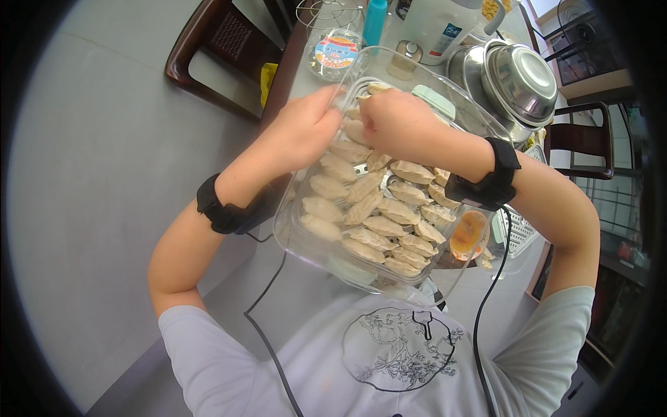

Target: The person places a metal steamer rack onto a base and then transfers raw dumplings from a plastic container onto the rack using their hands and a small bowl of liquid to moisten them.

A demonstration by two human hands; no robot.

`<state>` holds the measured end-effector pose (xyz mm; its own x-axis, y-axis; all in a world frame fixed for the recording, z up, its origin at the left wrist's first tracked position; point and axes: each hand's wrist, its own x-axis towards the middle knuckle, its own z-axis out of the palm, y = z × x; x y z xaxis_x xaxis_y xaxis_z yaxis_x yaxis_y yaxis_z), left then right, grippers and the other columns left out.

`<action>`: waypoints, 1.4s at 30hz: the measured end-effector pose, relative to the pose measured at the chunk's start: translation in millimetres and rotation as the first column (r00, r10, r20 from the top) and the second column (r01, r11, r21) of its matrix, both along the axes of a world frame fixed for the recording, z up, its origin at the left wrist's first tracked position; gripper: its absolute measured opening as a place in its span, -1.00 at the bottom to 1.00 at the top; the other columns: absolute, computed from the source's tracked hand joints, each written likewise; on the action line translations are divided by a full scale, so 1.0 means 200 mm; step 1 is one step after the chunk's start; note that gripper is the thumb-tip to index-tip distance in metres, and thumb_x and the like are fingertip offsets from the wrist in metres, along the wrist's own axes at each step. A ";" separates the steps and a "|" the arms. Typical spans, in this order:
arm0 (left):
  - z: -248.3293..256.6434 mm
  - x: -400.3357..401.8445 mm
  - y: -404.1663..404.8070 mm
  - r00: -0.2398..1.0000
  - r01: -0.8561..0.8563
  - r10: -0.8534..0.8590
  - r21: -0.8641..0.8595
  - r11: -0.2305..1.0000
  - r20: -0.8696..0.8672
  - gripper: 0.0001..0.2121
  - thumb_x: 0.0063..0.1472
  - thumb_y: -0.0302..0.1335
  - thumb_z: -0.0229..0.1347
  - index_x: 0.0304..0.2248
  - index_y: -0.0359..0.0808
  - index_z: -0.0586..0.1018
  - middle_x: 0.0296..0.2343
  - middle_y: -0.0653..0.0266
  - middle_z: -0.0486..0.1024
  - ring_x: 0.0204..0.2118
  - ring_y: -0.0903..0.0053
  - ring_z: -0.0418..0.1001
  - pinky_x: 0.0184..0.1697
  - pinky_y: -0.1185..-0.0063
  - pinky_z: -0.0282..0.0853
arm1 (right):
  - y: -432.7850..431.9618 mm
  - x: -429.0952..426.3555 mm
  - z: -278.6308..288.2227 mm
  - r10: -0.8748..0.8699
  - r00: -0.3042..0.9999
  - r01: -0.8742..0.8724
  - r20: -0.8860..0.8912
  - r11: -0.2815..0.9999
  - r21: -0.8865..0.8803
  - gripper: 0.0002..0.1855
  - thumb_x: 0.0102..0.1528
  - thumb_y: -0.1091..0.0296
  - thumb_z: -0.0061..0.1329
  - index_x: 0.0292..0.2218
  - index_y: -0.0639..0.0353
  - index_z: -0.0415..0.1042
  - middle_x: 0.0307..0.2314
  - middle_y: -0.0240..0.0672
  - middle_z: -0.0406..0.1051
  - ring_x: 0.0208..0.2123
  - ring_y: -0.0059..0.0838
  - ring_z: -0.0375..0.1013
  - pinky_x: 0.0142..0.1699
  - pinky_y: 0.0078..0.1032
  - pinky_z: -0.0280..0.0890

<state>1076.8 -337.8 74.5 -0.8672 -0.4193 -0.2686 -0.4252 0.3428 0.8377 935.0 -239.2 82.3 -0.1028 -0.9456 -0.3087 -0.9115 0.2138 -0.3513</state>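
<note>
In the head view, a clear plastic box holds many pleated raw dumplings on a perforated tray. A larger clear plastic cover or container overlaps the box, its rim spreading past it on all sides. My left hand grips this clear piece at its far left edge, fingers curled around the rim. My right hand, knuckles up and fingers curled under, is over the far dumplings; whether it holds anything is hidden. A pale green clip lies just beyond my right hand.
Beyond stand a round clear tub, teal bottle, glass jar, plastic jug and steel bowls. At right are an orange-stained bowl and perforated tray. Black cables hang near my arms.
</note>
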 end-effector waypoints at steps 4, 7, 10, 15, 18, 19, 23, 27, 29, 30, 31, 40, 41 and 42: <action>-0.01 -0.01 0.00 1.000 0.006 -0.007 -0.020 1.000 -0.007 -0.60 0.11 -0.42 -0.23 -0.05 -0.40 0.24 -0.30 0.02 0.42 -0.20 0.45 0.38 -0.29 0.56 0.32 | -0.01 -0.01 0.01 -0.011 1.000 0.011 -0.009 1.000 0.021 -0.85 -0.18 0.35 -0.08 -0.54 0.22 0.43 -0.58 -0.15 0.39 -0.42 -0.21 0.41 -0.35 -0.38 0.31; -0.01 -0.01 -0.01 1.000 0.014 -0.013 -0.035 0.999 0.005 -0.60 0.10 -0.43 -0.22 -0.05 -0.41 0.25 -0.33 0.02 0.43 -0.24 0.47 0.40 -0.30 0.59 0.31 | -0.02 0.01 0.00 -0.028 0.999 0.029 -0.018 1.000 0.005 -0.83 -0.16 0.32 -0.06 -0.53 0.23 0.42 -0.59 -0.16 0.39 -0.47 -0.21 0.41 -0.36 -0.38 0.31; -0.01 -0.01 0.00 0.999 0.013 -0.014 -0.033 0.999 -0.036 -0.60 0.09 -0.44 -0.22 -0.06 -0.43 0.26 -0.37 0.04 0.45 -0.28 0.50 0.40 -0.30 0.61 0.28 | 0.00 0.06 0.00 0.089 0.993 -0.098 -0.079 0.988 -0.117 -0.81 -0.14 0.29 -0.04 -0.52 0.24 0.41 -0.61 -0.18 0.39 -0.50 -0.23 0.42 -0.37 -0.39 0.31; -0.05 0.00 -0.01 0.995 -0.011 0.004 -0.076 0.997 -0.100 -0.60 0.08 -0.45 -0.20 -0.07 -0.45 0.27 -0.45 0.10 0.45 -0.39 0.56 0.38 -0.31 0.62 0.26 | 0.02 0.11 0.02 0.192 0.980 -0.193 -0.060 0.981 -0.014 -0.80 -0.12 0.26 -0.05 -0.52 0.22 0.39 -0.61 -0.18 0.39 -0.49 -0.23 0.42 -0.41 -0.36 0.30; -0.04 0.00 -0.01 0.997 0.001 -0.007 -0.067 0.998 -0.080 -0.60 0.08 -0.45 -0.20 -0.07 -0.44 0.27 -0.43 0.09 0.45 -0.40 0.56 0.37 -0.30 0.62 0.26 | 0.03 0.12 0.00 0.196 0.979 -0.195 -0.057 0.981 0.017 -0.78 -0.11 0.24 -0.07 -0.51 0.23 0.37 -0.61 -0.14 0.38 -0.50 -0.18 0.41 -0.43 -0.33 0.29; -0.03 0.00 -0.01 0.997 0.002 -0.007 -0.066 0.998 -0.080 -0.60 0.08 -0.45 -0.20 -0.07 -0.44 0.27 -0.43 0.09 0.45 -0.40 0.56 0.37 -0.30 0.62 0.26 | 0.03 0.12 0.00 0.198 0.979 -0.196 -0.053 0.980 0.044 -0.78 -0.11 0.25 -0.07 -0.50 0.25 0.36 -0.61 -0.13 0.38 -0.50 -0.17 0.41 -0.42 -0.32 0.29; -0.01 -0.01 -0.01 1.000 0.011 -0.012 -0.046 0.999 -0.025 -0.60 0.08 -0.44 -0.20 -0.07 -0.43 0.27 -0.37 0.06 0.45 -0.36 0.53 0.38 -0.29 0.60 0.27 | 0.03 0.13 -0.01 0.205 0.973 -0.200 -0.108 0.978 0.058 -0.87 -0.23 0.44 0.00 -0.52 0.23 0.41 -0.57 -0.20 0.40 -0.46 -0.26 0.44 -0.38 -0.42 0.33; -0.02 0.00 -0.01 0.999 0.006 -0.008 -0.039 0.999 -0.043 -0.60 0.10 -0.43 -0.21 -0.06 -0.42 0.25 -0.33 0.05 0.43 -0.33 0.51 0.38 -0.30 0.58 0.30 | 0.04 0.12 -0.02 0.203 0.978 -0.201 -0.053 0.979 0.037 -0.84 -0.12 0.39 -0.12 -0.46 0.30 0.30 -0.61 -0.09 0.37 -0.51 -0.10 0.39 -0.42 -0.29 0.28; -0.02 0.00 -0.01 0.999 0.013 -0.014 -0.037 0.999 -0.045 -0.60 0.10 -0.43 -0.21 -0.06 -0.42 0.25 -0.31 0.05 0.43 -0.32 0.51 0.38 -0.30 0.58 0.30 | 0.05 0.12 -0.04 0.178 0.983 -0.177 -0.048 0.984 0.018 -0.84 -0.13 0.41 -0.13 -0.45 0.29 0.29 -0.61 -0.09 0.37 -0.51 -0.09 0.39 -0.42 -0.28 0.27; -0.02 0.00 -0.01 0.999 0.016 -0.018 -0.035 0.999 -0.045 -0.60 0.10 -0.42 -0.21 -0.06 -0.41 0.25 -0.30 0.05 0.42 -0.31 0.51 0.38 -0.30 0.57 0.31 | 0.05 0.12 -0.04 0.169 0.985 -0.168 -0.043 0.986 0.020 -0.84 -0.13 0.42 -0.14 -0.45 0.28 0.29 -0.62 -0.09 0.37 -0.50 -0.09 0.38 -0.42 -0.27 0.27; -0.01 0.00 -0.01 0.999 0.015 -0.016 -0.035 0.999 -0.045 -0.60 0.10 -0.42 -0.21 -0.06 -0.41 0.25 -0.30 0.05 0.42 -0.31 0.51 0.38 -0.30 0.57 0.31 | 0.05 0.12 -0.04 0.159 0.986 -0.158 -0.039 0.987 0.021 -0.84 -0.14 0.42 -0.14 -0.44 0.28 0.28 -0.63 -0.09 0.36 -0.50 -0.09 0.38 -0.42 -0.26 0.26; 0.02 0.00 -0.01 1.000 0.008 -0.008 0.028 1.000 0.010 -0.60 0.11 -0.42 -0.20 -0.05 -0.41 0.25 -0.30 0.05 0.42 -0.29 0.50 0.38 -0.28 0.59 0.29 | 0.08 0.10 -0.03 0.104 0.994 -0.104 0.020 0.994 -0.025 -0.89 -0.17 0.44 -0.15 -0.50 0.25 0.31 -0.66 -0.12 0.35 -0.53 -0.12 0.37 -0.43 -0.27 0.25; 0.01 0.00 -0.01 1.000 0.012 -0.012 0.005 1.000 -0.006 -0.60 0.10 -0.43 -0.20 -0.06 -0.42 0.25 -0.31 0.05 0.43 -0.29 0.49 0.38 -0.26 0.59 0.28 | 0.08 0.10 -0.03 0.105 0.994 -0.105 0.021 0.994 -0.025 -0.89 -0.17 0.44 -0.15 -0.50 0.25 0.31 -0.66 -0.12 0.35 -0.53 -0.12 0.37 -0.43 -0.27 0.25; 0.01 0.00 -0.01 1.000 0.018 -0.018 -0.017 1.000 -0.023 -0.60 0.10 -0.43 -0.20 -0.06 -0.43 0.26 -0.32 0.05 0.43 -0.30 0.49 0.38 -0.24 0.59 0.27 | 0.09 0.10 -0.01 0.092 0.995 -0.091 0.025 0.995 -0.033 -0.91 -0.18 0.43 -0.14 -0.53 0.24 0.32 -0.66 -0.13 0.35 -0.54 -0.13 0.37 -0.44 -0.28 0.25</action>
